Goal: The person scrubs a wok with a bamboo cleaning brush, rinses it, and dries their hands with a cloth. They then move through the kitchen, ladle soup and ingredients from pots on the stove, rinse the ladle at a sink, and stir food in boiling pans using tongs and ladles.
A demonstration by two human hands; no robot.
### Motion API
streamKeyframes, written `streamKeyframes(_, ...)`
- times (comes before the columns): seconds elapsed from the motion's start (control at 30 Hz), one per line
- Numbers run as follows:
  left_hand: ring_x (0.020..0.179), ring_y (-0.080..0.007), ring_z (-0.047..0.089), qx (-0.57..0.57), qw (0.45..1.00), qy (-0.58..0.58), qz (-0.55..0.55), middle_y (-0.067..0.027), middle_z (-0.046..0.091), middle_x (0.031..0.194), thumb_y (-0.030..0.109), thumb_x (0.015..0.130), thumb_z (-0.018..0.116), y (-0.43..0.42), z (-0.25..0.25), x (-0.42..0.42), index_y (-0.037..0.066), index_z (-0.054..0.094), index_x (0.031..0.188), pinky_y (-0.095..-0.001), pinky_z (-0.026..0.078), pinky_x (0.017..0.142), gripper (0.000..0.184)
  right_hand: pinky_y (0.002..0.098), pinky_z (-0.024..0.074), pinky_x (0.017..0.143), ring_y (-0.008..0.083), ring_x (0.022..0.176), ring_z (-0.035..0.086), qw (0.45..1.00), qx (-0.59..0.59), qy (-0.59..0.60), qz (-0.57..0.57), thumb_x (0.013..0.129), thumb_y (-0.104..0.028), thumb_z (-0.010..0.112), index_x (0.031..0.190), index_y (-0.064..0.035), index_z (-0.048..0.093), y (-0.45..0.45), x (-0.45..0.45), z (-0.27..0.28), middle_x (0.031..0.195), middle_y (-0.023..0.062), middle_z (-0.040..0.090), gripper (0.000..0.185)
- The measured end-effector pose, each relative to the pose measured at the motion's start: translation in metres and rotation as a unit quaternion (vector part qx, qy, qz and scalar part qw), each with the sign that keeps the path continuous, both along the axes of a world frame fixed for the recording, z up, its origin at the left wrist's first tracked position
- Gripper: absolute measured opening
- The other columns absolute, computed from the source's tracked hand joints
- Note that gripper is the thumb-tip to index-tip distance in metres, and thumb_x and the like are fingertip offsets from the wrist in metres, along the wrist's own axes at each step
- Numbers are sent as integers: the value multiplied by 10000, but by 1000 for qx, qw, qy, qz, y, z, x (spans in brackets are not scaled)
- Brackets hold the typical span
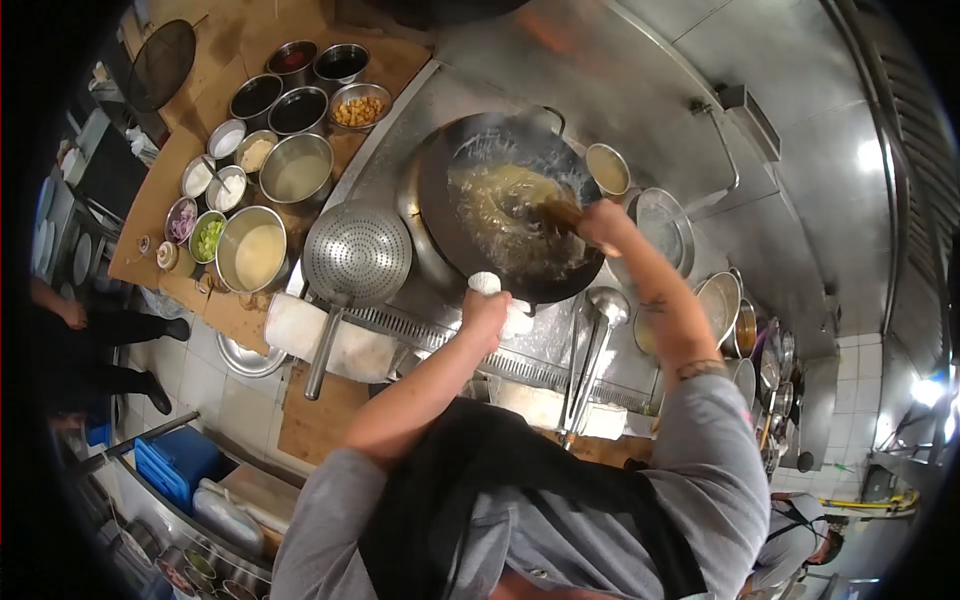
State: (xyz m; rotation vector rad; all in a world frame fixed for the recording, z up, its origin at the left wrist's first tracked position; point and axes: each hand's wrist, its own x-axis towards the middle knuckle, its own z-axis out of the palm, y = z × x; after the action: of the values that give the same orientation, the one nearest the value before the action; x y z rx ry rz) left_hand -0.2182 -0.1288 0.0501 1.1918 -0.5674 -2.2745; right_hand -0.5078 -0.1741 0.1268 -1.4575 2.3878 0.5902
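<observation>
Presumably against heat, the left hand [484, 318] clenches a white cloth [486, 283] at the near edge of the wok [437, 190], a grip that would also steady it. The right hand [606, 226] is wrapped round a brown brush [562, 214], slanted down so its far end meets the liquid [500, 190] inside the wok. Splashing blurs the brush's tip; the cloth hides whatever lies beneath it, so I cannot tell whether it covers a handle.
</observation>
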Motion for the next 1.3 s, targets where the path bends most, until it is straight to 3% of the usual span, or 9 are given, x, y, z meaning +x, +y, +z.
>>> streamKeyframes(0.13,736,-270,664,6,1000,1,-5,-148,617,911,-31,795,595,1,-15,-5,-29,535,1050,-425,570,621,262,415,535,904,373,1011,667,960,-231,-81,-136,738,-312,663,956,-57,743,7,22,-58,1022,198,706,344)
streamKeyframes(0.27,726,-272,664,1,1000,-7,6,-141,611,886,-31,789,594,3,-22,-8,-24,529,1032,-441,574,597,252,410,531,926,355,1002,678,992,58,-41,108,759,-260,640,931,-87,754,34,18,36,1031,204,704,269)
streamKeyframes(0.43,724,-280,663,-5,1000,17,-18,-141,612,878,-28,783,595,-1,-19,-2,-19,522,1035,-452,575,587,263,436,516,937,389,1074,637,973,-157,-28,-169,732,-300,670,1108,-60,703,-13,4,-50,1096,205,689,448)
streamKeyframes(0.53,724,-272,662,-22,1000,4,-8,-145,612,897,-28,787,593,2,-39,-8,-18,519,1048,-445,576,590,271,421,525,917,376,1038,660,957,-237,-125,-115,724,-318,698,1077,-75,720,23,37,-50,1056,212,699,429)
streamKeyframes(0.63,742,-272,662,-5,1000,-1,3,-149,610,931,-29,794,590,2,-21,-5,-16,516,1077,-438,577,600,293,421,541,860,369,956,683,991,-62,-119,4,715,-345,696,991,-76,748,48,4,5,976,215,708,389)
streamKeyframes(0.8,771,-262,657,-1,1000,-16,-9,-142,608,964,-32,795,584,-1,-16,-3,-12,515,1114,-436,576,620,327,410,543,871,376,997,668,986,-150,-65,-31,750,-320,667,996,-48,723,-11,9,-28,1001,225,699,371)
streamKeyframes(0.87,774,-258,656,-1,1000,-4,4,-138,608,967,-32,794,585,3,-16,-1,-11,515,1120,-436,576,624,334,392,527,917,351,1071,656,933,-248,-175,-194,751,-282,671,1093,-66,709,-18,43,-48,1085,234,684,406)
streamKeyframes(1.1,778,-264,661,8,999,-32,5,-150,617,972,-18,782,601,4,-5,-2,-16,519,1124,-433,573,625,352,373,539,880,334,998,687,981,-68,-177,-33,686,-338,745,1043,-112,749,16,4,-8,1019,194,713,422)
streamKeyframes(1.3,784,-259,661,-10,999,-38,-2,-137,627,955,-25,794,592,1,0,-1,-11,533,1117,-410,560,631,328,384,533,901,343,1017,678,966,-192,-152,-88,727,-284,679,1065,-97,735,-20,41,-48,1056,213,697,391)
